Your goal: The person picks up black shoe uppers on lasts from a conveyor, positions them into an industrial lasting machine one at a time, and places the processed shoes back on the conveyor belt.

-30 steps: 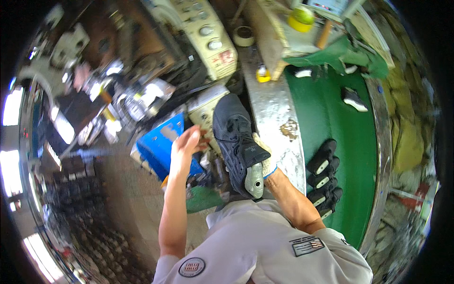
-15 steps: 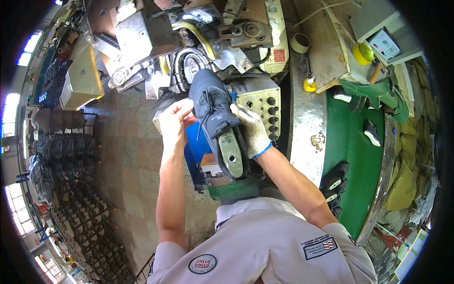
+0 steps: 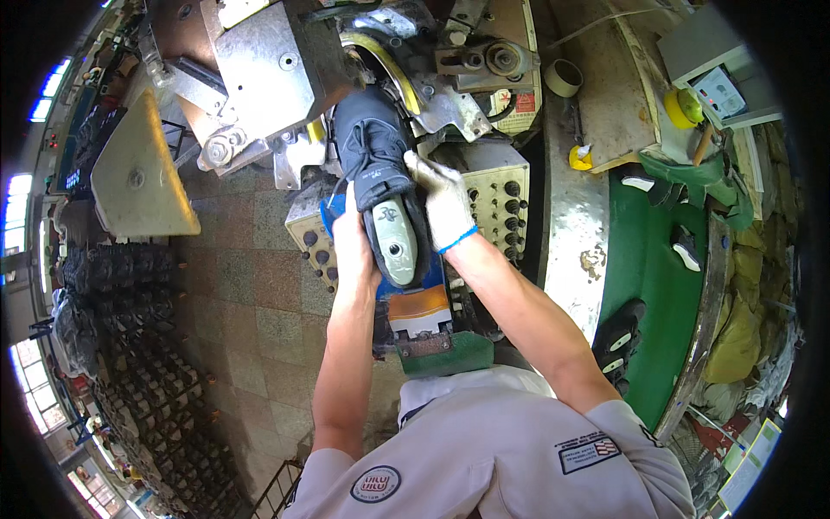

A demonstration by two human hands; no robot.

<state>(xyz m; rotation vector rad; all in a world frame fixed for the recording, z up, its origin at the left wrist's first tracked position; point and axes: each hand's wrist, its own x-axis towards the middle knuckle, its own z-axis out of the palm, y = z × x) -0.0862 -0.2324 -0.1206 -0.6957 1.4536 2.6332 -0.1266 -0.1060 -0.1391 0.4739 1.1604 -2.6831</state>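
Observation:
A black lace-up shoe upper (image 3: 372,147) is fitted over a pale green shoe last (image 3: 394,238), its heel end toward me. The toe reaches in among the metal plates and yellow-edged curved band of a machine (image 3: 298,65), which hides its tip. My bare left hand (image 3: 353,242) is closed on the left side near the heel, its fingers partly behind the shoe. On the other side, my right hand (image 3: 445,203), in a white glove with a blue cuff, grips the shoe along its edge.
Knob panels (image 3: 497,203) flank the shoe below the machine head. A blue and orange support (image 3: 419,303) with a green pad (image 3: 445,355) stands close to my body. To the right are a worn metal ledge (image 3: 571,259) and a green surface (image 3: 661,303) holding several shoes. Racks (image 3: 156,389) stand at left.
Both hands have pushed the shoe forward, and its toe has entered the machine. My left hand has shifted from beside the laces to the shoe's heel side.

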